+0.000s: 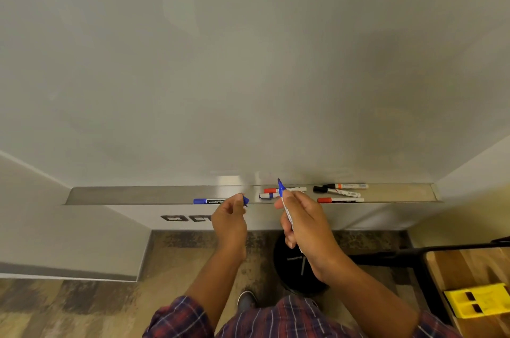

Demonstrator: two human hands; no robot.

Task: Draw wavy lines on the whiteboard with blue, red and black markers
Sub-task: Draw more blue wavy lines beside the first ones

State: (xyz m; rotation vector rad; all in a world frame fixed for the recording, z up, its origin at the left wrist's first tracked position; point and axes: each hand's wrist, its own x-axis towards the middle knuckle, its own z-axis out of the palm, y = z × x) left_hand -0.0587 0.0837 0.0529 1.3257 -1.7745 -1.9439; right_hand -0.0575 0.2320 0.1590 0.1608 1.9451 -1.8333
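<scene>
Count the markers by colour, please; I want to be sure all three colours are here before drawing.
Blue: 3 (uncapped blue marker in the right hand, its blue cap in the left hand; left blue marker and middle blue marker on the tray)
Red: 2 (upper red marker, lower red marker)
Black: 2 (black marker, black-tipped marker with orange band)
Total: 7

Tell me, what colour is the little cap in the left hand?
Blue; the cap pinched by the left hand shows best in the head view.
</scene>
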